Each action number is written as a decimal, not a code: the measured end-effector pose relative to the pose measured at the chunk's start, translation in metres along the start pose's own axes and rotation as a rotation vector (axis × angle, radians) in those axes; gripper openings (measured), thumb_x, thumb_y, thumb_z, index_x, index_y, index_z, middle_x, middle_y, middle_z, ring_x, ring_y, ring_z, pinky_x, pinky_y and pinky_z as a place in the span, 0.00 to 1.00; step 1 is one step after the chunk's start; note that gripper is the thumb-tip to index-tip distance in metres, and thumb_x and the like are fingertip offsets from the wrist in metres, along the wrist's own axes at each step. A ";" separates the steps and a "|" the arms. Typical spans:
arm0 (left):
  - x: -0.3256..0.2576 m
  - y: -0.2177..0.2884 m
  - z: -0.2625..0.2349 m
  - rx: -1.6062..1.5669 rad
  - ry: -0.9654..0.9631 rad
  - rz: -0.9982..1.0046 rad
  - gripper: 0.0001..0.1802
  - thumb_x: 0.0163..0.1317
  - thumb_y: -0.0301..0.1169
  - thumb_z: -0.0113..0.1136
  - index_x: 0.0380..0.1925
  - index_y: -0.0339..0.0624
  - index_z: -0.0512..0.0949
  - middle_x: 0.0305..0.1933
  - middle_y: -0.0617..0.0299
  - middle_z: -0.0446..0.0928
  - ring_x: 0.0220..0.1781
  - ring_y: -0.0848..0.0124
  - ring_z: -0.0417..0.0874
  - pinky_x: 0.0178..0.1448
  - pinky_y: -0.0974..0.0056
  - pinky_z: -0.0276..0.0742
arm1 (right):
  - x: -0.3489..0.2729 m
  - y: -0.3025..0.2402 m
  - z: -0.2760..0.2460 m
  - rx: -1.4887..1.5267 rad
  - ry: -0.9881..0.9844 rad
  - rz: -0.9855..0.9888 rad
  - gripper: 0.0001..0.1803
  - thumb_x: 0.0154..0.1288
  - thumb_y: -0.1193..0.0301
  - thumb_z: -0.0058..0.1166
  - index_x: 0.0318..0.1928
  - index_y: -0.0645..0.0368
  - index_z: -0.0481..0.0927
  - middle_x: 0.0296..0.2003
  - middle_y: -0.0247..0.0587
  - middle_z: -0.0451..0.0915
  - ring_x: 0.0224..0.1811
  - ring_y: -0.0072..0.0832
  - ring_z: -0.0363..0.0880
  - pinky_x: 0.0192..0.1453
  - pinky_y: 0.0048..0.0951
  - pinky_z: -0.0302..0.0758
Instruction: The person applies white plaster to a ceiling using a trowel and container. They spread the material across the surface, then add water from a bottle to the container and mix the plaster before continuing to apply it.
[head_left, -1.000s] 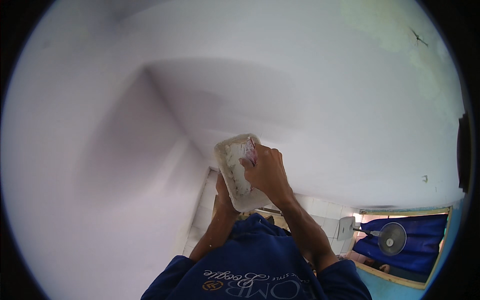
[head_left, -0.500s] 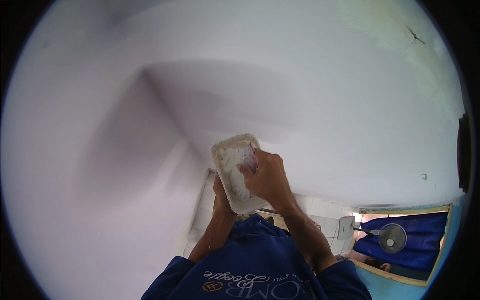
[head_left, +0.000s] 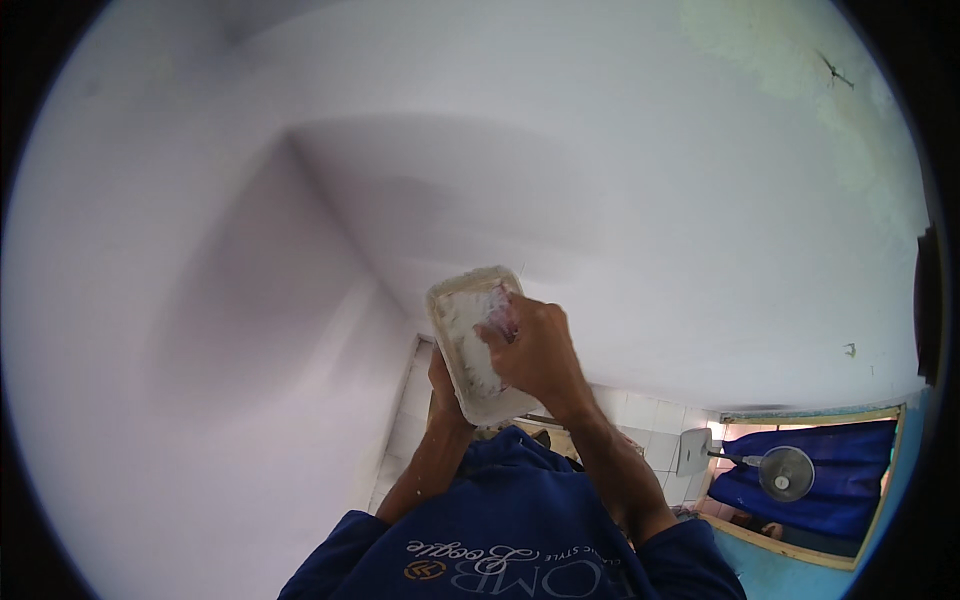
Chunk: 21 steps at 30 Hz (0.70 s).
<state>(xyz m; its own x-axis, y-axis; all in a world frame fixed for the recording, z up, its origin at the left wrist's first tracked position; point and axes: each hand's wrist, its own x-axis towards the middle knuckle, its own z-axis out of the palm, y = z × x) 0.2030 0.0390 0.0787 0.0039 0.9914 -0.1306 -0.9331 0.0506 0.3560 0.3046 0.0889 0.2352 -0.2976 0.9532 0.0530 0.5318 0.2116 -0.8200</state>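
A shallow rectangular tray (head_left: 436, 318), off-white with rounded corners, is held up in front of my chest, tilted. White paste (head_left: 462, 325) coats its inside. My left hand (head_left: 443, 385) supports the tray from its left side and underneath; most of its fingers are hidden behind it. My right hand (head_left: 535, 350) reaches over the tray's right rim, closed on a small pinkish piece smeared with white (head_left: 502, 308). That piece lies against the paste, and its exact kind is not clear.
Pale walls (head_left: 450, 190) meet in a corner ahead. White tiles (head_left: 640, 415) show below. At the lower right, a fan (head_left: 785, 473) stands out before a blue curtain (head_left: 850, 480) in a wooden-framed opening. A small dark fixture (head_left: 832, 70) sticks out of the wall at upper right.
The tray and both hands have shifted very slightly to the right. The pinkish piece stays in my right hand, over the paste.
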 end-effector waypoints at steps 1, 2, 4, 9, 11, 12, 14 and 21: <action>-0.002 0.001 -0.003 0.026 0.014 0.003 0.35 0.76 0.57 0.35 0.70 0.44 0.64 0.64 0.51 0.74 0.61 0.57 0.81 0.61 0.51 0.83 | -0.003 0.002 0.003 -0.056 -0.010 0.012 0.13 0.56 0.73 0.62 0.37 0.72 0.81 0.26 0.62 0.82 0.32 0.59 0.83 0.41 0.50 0.80; -0.004 0.000 -0.007 -0.046 -0.062 -0.015 0.35 0.76 0.57 0.35 0.71 0.44 0.64 0.64 0.51 0.74 0.61 0.57 0.81 0.61 0.51 0.83 | -0.005 0.007 0.007 -0.111 -0.021 0.024 0.12 0.56 0.73 0.62 0.37 0.72 0.81 0.26 0.62 0.82 0.32 0.59 0.83 0.41 0.50 0.79; -0.002 0.002 -0.010 -0.192 -0.214 -0.037 0.35 0.76 0.57 0.35 0.71 0.44 0.64 0.64 0.50 0.74 0.62 0.56 0.80 0.62 0.50 0.83 | -0.002 0.012 0.008 -0.153 -0.021 0.024 0.12 0.56 0.73 0.61 0.36 0.72 0.81 0.26 0.61 0.83 0.31 0.58 0.83 0.41 0.50 0.79; -0.001 0.002 0.004 -0.070 -0.030 -0.040 0.36 0.76 0.59 0.35 0.72 0.45 0.63 0.65 0.51 0.74 0.62 0.56 0.80 0.62 0.50 0.82 | 0.009 -0.001 -0.011 -0.087 -0.008 0.101 0.12 0.56 0.72 0.62 0.36 0.71 0.81 0.27 0.61 0.83 0.32 0.59 0.83 0.43 0.52 0.79; 0.001 0.001 0.006 -0.052 -0.011 -0.032 0.37 0.76 0.59 0.35 0.72 0.45 0.63 0.65 0.51 0.73 0.62 0.55 0.80 0.63 0.50 0.82 | 0.010 0.006 -0.003 -0.137 -0.001 0.028 0.13 0.56 0.72 0.62 0.36 0.72 0.81 0.28 0.62 0.83 0.34 0.60 0.83 0.44 0.52 0.79; 0.002 -0.001 0.006 -0.042 0.021 -0.024 0.37 0.75 0.59 0.35 0.72 0.46 0.63 0.65 0.51 0.73 0.63 0.55 0.80 0.63 0.50 0.82 | 0.009 0.009 0.000 -0.162 0.002 -0.008 0.13 0.56 0.72 0.63 0.36 0.72 0.81 0.28 0.62 0.83 0.34 0.60 0.83 0.45 0.52 0.79; 0.002 -0.001 0.002 -0.026 0.064 -0.011 0.37 0.75 0.60 0.36 0.72 0.46 0.63 0.65 0.51 0.74 0.63 0.55 0.80 0.63 0.49 0.81 | 0.007 0.009 0.000 -0.169 -0.039 0.058 0.13 0.57 0.72 0.63 0.36 0.72 0.81 0.28 0.63 0.83 0.35 0.60 0.83 0.45 0.52 0.79; -0.006 0.005 -0.001 -0.042 0.037 -0.003 0.38 0.74 0.61 0.37 0.71 0.46 0.64 0.65 0.51 0.74 0.62 0.54 0.80 0.62 0.48 0.81 | -0.007 0.002 -0.018 -0.235 -0.014 0.109 0.11 0.58 0.72 0.64 0.36 0.70 0.81 0.27 0.60 0.83 0.33 0.56 0.84 0.40 0.49 0.77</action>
<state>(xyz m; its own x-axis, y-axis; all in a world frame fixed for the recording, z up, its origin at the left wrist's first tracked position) 0.1984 0.0332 0.0807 -0.0064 0.9861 -0.1661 -0.9473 0.0473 0.3170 0.3224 0.0864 0.2431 -0.2380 0.9705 -0.0375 0.7308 0.1535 -0.6652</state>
